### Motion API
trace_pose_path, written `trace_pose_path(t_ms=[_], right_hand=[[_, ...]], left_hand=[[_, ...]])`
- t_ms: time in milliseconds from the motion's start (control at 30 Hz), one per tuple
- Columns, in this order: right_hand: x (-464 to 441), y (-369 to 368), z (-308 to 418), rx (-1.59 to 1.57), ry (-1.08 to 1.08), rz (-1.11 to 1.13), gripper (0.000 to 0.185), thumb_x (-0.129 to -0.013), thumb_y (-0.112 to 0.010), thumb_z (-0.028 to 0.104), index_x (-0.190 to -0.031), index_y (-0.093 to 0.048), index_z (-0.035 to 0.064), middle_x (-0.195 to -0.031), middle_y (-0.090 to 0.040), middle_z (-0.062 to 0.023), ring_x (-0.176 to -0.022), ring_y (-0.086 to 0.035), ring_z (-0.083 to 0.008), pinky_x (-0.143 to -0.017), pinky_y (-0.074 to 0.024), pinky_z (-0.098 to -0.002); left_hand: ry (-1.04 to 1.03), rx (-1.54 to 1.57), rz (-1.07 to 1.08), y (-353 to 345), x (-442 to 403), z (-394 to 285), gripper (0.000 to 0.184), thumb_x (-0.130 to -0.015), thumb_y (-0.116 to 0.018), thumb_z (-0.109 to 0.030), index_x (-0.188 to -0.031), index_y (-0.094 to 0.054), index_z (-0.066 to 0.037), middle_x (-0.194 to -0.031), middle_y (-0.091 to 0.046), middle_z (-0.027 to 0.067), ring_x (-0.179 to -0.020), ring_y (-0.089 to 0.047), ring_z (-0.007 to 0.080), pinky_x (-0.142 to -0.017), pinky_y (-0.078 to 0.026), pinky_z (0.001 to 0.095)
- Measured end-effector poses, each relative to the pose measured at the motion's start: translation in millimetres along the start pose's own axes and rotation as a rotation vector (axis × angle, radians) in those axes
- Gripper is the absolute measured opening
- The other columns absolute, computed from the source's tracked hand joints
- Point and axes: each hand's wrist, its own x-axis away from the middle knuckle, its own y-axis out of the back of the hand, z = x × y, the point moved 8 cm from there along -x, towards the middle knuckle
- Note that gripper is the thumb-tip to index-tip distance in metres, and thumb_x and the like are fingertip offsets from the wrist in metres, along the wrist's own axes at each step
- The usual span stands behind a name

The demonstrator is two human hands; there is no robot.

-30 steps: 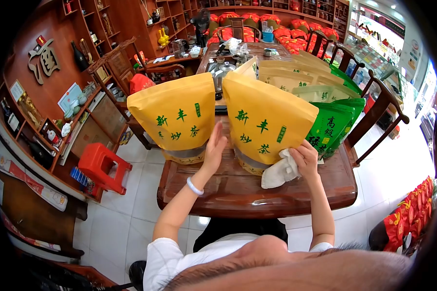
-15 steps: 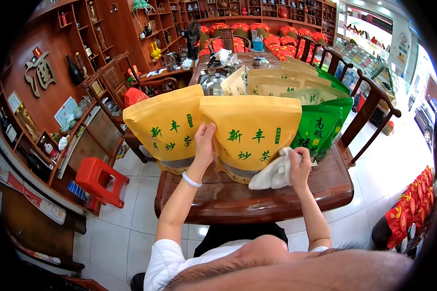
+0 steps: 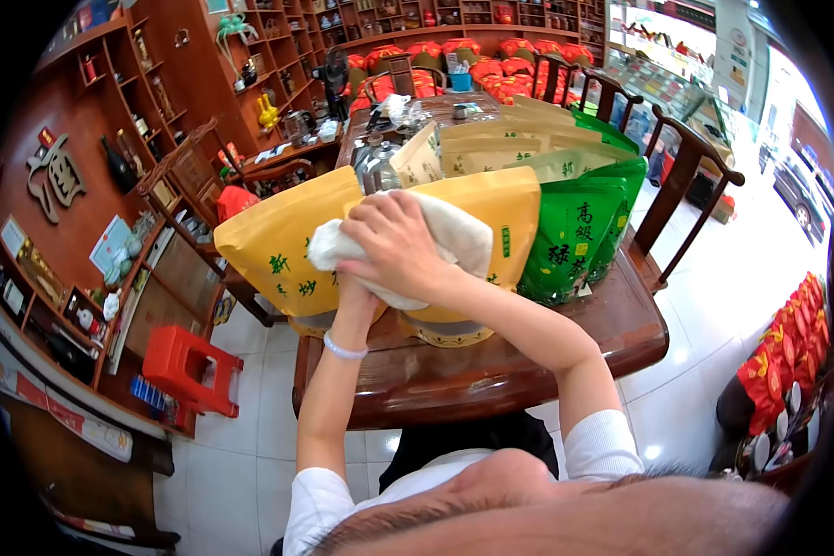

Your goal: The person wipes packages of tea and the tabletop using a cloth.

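Note:
Two yellow bags with green lettering stand side by side on the dark wooden table: the left bag (image 3: 283, 246) and the right bag (image 3: 514, 213). A white cloth (image 3: 459, 236) lies against the upper left of the right bag, gripped in my right hand (image 3: 394, 243). That forearm crosses in front of the right bag. Below the cloth, my left hand (image 3: 357, 295), with a pale bangle at the wrist, is between the two bags; its fingers are mostly hidden behind my right hand and the cloth.
Green bags (image 3: 576, 232) and tan bags (image 3: 491, 148) stand behind and right on the table (image 3: 491, 385). Dark wooden chairs (image 3: 681, 181) line its right side. On the floor at left is a red stool (image 3: 190, 366). A glass pot (image 3: 377, 167) stands farther back.
My right hand has carried the cloth leftward and up, from the right bag's lower right side to its upper left. My left hand is now largely covered. The view has shifted.

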Motion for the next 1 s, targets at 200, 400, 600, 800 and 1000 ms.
trace_pose_path(t_ms=[200, 400, 600, 800, 1000], right_hand=[[15, 22, -43, 0.121, -0.067, 0.021, 0.030, -0.071, -0.070, 0.031, -0.091, -0.060, 0.0094, -0.096, -0.060, -0.0055, -0.096, -0.053, -0.0242, -0.083, -0.0400, -0.0379], [45, 111, -122, 0.329, -0.343, -0.239, 0.024, -0.074, -0.070, 0.020, -0.090, -0.064, 0.0047, -0.090, -0.062, -0.0108, -0.089, -0.055, -0.0280, -0.078, -0.0441, -0.0376], [83, 72, -71, 0.153, -0.169, -0.235, 0.042, -0.063, -0.075, 0.012, -0.101, -0.060, 0.0061, -0.103, -0.060, -0.0103, -0.095, -0.054, -0.0295, -0.081, -0.0420, -0.0413], [211, -22, 11, -0.130, 0.071, 0.249, 0.040, -0.063, -0.065, 0.007, -0.102, -0.060, 0.0090, -0.108, -0.056, -0.0041, -0.096, -0.052, -0.0227, -0.073, -0.0401, -0.0370], [181, 20, -22, -0.165, -0.055, 0.050, 0.036, -0.058, -0.064, 0.000, -0.093, -0.064, 0.0068, -0.096, -0.058, -0.0084, -0.090, -0.054, -0.0272, -0.073, -0.0403, -0.0367]], left_hand=[[-0.055, -0.147, 0.112, 18, -7, -9, 0.023, -0.086, -0.055, -0.002, -0.108, -0.058, 0.002, -0.107, -0.062, 0.0101, -0.097, -0.060, 0.0188, -0.089, -0.048, 0.0340], [-0.111, -0.096, -0.015, 3, 1, -14, 0.021, -0.086, -0.058, -0.003, -0.106, -0.059, 0.002, -0.105, -0.063, 0.0089, -0.093, -0.060, 0.0157, -0.084, -0.047, 0.0288], [-0.021, -0.108, 0.029, -6, 1, -8, 0.021, -0.086, -0.058, -0.006, -0.106, -0.060, 0.002, -0.104, -0.063, 0.0083, -0.092, -0.060, 0.0153, -0.083, -0.047, 0.0288], [-0.049, -0.135, 0.014, 6, 1, -12, 0.022, -0.086, -0.060, -0.011, -0.105, -0.060, 0.001, -0.104, -0.063, 0.0066, -0.092, -0.059, 0.0147, -0.084, -0.046, 0.0295], [-0.018, -0.191, 0.011, 12, -2, -4, 0.027, -0.087, -0.061, -0.014, -0.109, -0.057, 0.000, -0.108, -0.061, 0.0061, -0.098, -0.057, 0.0149, -0.086, -0.045, 0.0297]])
